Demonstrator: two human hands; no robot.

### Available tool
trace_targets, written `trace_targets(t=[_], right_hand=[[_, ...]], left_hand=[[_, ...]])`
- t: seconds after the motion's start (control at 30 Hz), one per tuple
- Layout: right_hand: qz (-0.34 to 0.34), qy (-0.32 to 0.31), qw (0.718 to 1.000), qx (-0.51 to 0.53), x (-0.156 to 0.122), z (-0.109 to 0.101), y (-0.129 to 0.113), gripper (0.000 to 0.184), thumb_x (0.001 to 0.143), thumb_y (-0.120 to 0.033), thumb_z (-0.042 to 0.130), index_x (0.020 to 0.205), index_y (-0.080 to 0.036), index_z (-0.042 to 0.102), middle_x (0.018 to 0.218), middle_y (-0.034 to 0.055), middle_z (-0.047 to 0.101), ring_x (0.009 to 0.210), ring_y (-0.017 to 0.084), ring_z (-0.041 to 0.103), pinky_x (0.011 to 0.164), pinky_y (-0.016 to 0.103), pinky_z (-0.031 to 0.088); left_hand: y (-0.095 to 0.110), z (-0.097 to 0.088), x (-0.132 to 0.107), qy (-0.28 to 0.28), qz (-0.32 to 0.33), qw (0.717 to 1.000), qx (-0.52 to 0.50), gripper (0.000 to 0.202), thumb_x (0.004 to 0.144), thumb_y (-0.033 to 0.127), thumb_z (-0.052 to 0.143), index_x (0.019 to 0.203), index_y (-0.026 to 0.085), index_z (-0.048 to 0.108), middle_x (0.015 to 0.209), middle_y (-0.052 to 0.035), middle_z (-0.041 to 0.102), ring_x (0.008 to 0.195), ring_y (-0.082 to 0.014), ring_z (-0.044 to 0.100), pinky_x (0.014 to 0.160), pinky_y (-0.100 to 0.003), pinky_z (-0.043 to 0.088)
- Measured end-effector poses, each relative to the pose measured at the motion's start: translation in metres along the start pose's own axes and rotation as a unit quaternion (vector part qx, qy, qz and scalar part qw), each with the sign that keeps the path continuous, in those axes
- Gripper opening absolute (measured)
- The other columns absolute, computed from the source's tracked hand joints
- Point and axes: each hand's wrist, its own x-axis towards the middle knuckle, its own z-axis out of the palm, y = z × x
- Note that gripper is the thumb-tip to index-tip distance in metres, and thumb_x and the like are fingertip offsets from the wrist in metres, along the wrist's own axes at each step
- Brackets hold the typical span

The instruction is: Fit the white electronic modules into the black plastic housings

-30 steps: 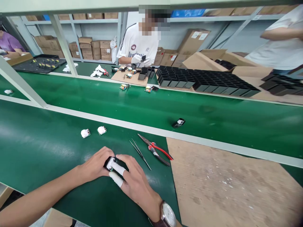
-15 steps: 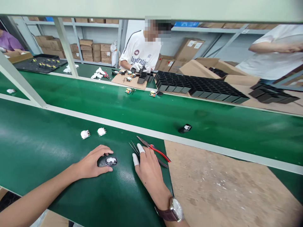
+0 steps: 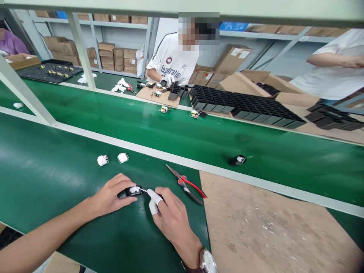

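Note:
My left hand (image 3: 113, 195) holds a small black plastic case (image 3: 128, 192) between thumb and fingers on the green bench. White material and a row of thin pins show in the case's open end, which faces right. Closed around a pair of tweezers (image 3: 144, 190), my right hand (image 3: 170, 210) wears white finger cots on two fingers. The tweezers' tips meet the white material at the case's opening; most of their length is hidden by the hand. Red-handled long-nose pliers (image 3: 184, 184) lie just beyond my right hand.
Two small circuit boards topped with white (image 3: 102, 160) lie behind my left hand. A cardboard sheet (image 3: 273, 227) covers the bench at right. Another black case (image 3: 237, 160) is on the green belt (image 3: 159, 132). Across it, a co-worker handles parts beside rows of black cases (image 3: 244, 104).
My right hand has picked up the tweezers from beside the pliers and moved left to the case. My left hand has closed on the case. Items on the belt have shifted right.

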Motion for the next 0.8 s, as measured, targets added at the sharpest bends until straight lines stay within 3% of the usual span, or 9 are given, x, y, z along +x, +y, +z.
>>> trace_targets(t=[0.37, 0.57, 0.73, 0.8], right_hand=[[-0.017, -0.010, 1.000, 0.007, 0.0036, -0.0009, -0.0060, 0.024, 0.094, 0.000, 0.049, 0.098, -0.020, 0.061, 0.101, 0.0098, 0.065, 0.076, 0.019, 0.057, 0.060, 0.034, 0.047], [-0.032, -0.006, 0.999, 0.001, 0.0037, -0.0057, -0.0042, 0.025, 0.090, 0.001, 0.048, 0.087, -0.022, 0.057, 0.101, 0.0100, 0.064, 0.078, 0.020, 0.056, 0.059, 0.035, 0.044], [-0.038, -0.045, 0.998, -0.001, 0.0034, -0.0062, -0.0045, 0.025, 0.089, 0.000, 0.049, 0.081, -0.022, 0.057, 0.098, 0.0094, 0.064, 0.077, 0.020, 0.056, 0.060, 0.035, 0.044], [-0.022, -0.038, 0.999, 0.009, 0.0021, -0.0046, -0.0001, 0.023, 0.090, -0.002, 0.049, 0.087, -0.021, 0.062, 0.098, 0.0087, 0.065, 0.077, 0.020, 0.058, 0.061, 0.035, 0.047]], left_hand=[[0.0015, 0.0014, -0.0026, -0.031, 0.013, 0.999, -0.005, 0.038, 0.098, 0.024, 0.075, 0.134, 0.021, 0.062, 0.112, -0.0110, 0.071, 0.099, -0.0235, 0.067, 0.085, -0.039, 0.061], [0.0029, -0.0021, -0.0013, -0.036, -0.001, 0.999, -0.004, 0.040, 0.099, 0.023, 0.073, 0.136, 0.022, 0.060, 0.110, -0.0103, 0.073, 0.099, -0.0240, 0.069, 0.086, -0.039, 0.062], [0.0018, -0.0039, -0.0003, -0.055, 0.048, 0.997, -0.005, 0.033, 0.099, 0.016, 0.072, 0.131, 0.021, 0.064, 0.112, -0.0109, 0.073, 0.101, -0.0234, 0.068, 0.089, -0.039, 0.061], [0.0005, -0.0036, 0.0001, -0.058, 0.052, 0.997, -0.013, 0.032, 0.099, 0.016, 0.072, 0.129, 0.019, 0.065, 0.112, -0.0113, 0.073, 0.101, -0.0232, 0.069, 0.089, -0.039, 0.061]])
